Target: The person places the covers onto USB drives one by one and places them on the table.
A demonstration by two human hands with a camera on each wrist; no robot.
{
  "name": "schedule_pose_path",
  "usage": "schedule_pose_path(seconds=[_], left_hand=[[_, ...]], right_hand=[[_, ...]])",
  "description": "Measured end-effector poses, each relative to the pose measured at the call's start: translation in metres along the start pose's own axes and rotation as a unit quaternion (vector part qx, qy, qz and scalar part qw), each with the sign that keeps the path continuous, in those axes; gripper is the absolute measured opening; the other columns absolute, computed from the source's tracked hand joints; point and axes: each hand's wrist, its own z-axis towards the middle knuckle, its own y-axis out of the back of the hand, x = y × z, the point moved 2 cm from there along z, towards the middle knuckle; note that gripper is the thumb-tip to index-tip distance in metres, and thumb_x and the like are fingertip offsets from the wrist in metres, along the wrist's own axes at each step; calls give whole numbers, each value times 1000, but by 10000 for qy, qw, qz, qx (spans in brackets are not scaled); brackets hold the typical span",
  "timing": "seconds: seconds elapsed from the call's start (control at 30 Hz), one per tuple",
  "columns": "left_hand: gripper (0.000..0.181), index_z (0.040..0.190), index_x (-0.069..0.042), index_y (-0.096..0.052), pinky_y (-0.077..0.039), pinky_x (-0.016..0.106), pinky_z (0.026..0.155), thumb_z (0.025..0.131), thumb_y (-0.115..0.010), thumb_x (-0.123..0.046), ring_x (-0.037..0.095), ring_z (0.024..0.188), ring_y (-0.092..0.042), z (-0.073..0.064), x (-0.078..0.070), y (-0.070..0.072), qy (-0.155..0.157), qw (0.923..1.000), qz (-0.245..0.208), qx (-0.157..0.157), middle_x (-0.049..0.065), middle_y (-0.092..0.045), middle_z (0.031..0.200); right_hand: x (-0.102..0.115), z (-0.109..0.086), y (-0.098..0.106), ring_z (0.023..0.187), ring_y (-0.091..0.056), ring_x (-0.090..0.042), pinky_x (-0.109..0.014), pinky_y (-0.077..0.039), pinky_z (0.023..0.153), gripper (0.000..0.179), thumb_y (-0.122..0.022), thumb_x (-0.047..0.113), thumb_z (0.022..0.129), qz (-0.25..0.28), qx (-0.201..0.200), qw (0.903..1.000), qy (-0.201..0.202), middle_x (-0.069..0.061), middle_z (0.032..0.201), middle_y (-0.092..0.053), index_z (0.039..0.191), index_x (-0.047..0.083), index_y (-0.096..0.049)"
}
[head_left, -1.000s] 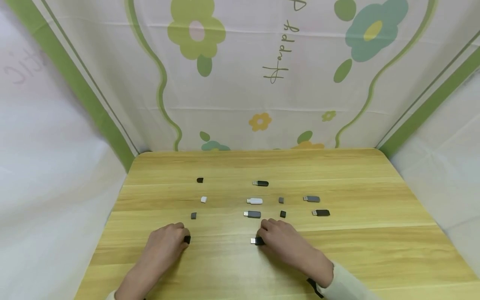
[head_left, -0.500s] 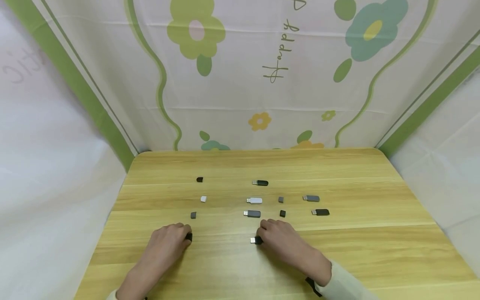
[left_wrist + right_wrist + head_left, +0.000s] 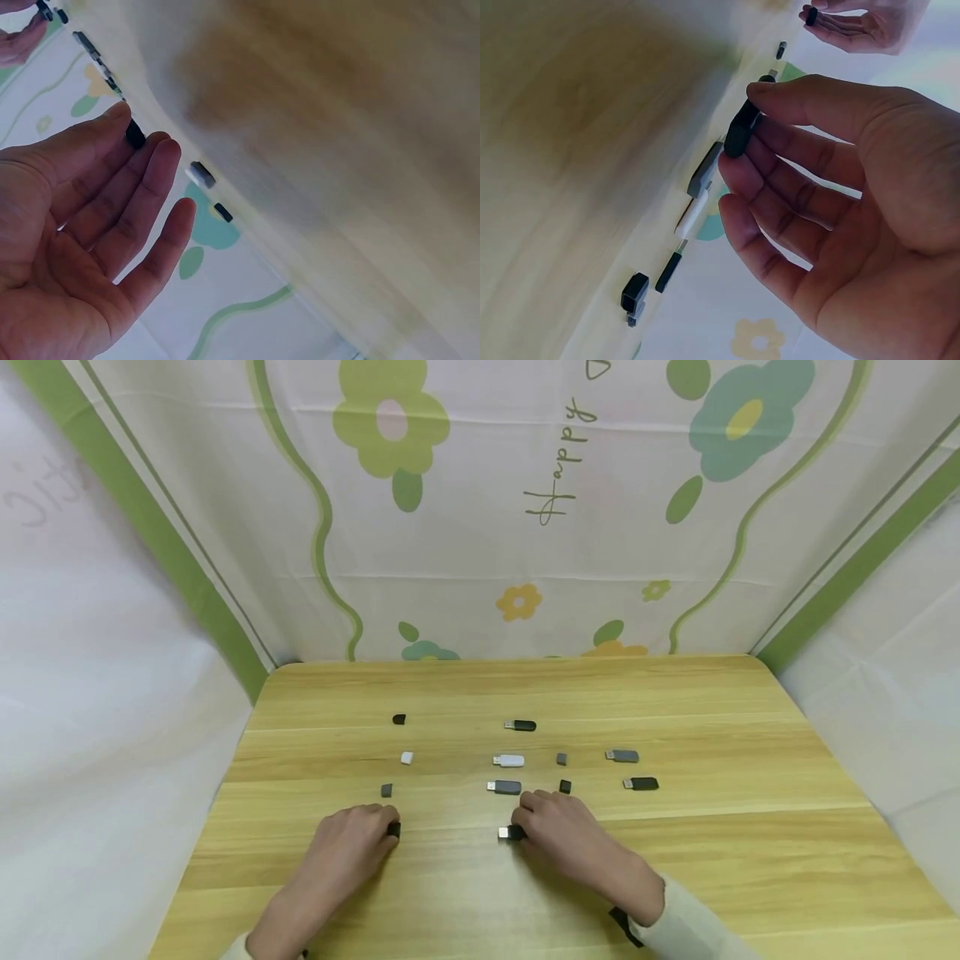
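My left hand (image 3: 351,850) pinches a small black USB stick cap (image 3: 136,135) between thumb and fingertips, close over the wooden table. To its right, my right hand (image 3: 568,837) holds a black USB stick (image 3: 740,132) between thumb and fingers, its bare metal plug (image 3: 503,833) pointing left toward the cap. A gap of bare wood separates cap and plug. Just beyond the left hand lies a grey cap (image 3: 387,791). A grey USB stick (image 3: 506,787) and a black cap (image 3: 565,787) lie just beyond the right hand.
Farther back on the table (image 3: 450,693) lie a white USB stick (image 3: 509,761), a black one (image 3: 521,725), a white cap (image 3: 407,758) and a black cap (image 3: 399,719). At right are a grey stick (image 3: 622,756), a black stick (image 3: 641,783) and a grey cap (image 3: 562,759).
My left hand has moved to the right with the black cap, narrowing the gap to the plug. The right hand, holding the USB stick, has shifted slightly away from me.
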Motion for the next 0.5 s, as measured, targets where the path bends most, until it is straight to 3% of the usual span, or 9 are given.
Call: schedule_pose_path(seconds=[0.3,0.5], left_hand=[[18,85,-15,-72,-46,26,57,84,-90,-13,5,64,-52,6,-9,-2,-200,9998,15,-7,-10,-62,73],[21,84,-15,-70,-46,25,56,83,-91,-14,4,63,-53,8,-16,-1,-552,9980,94,-292,-10,-60,73]], right_hand=[[5,5,4,72,-57,-10,-24,-49,62,18,-91,14,82,51,-173,9998,122,4,85,-66,89,14,-74],[10,10,8,71,-55,-10,-24,-47,62,16,-89,15,82,3,-332,9992,202,4,83,-64,88,14,-74]])
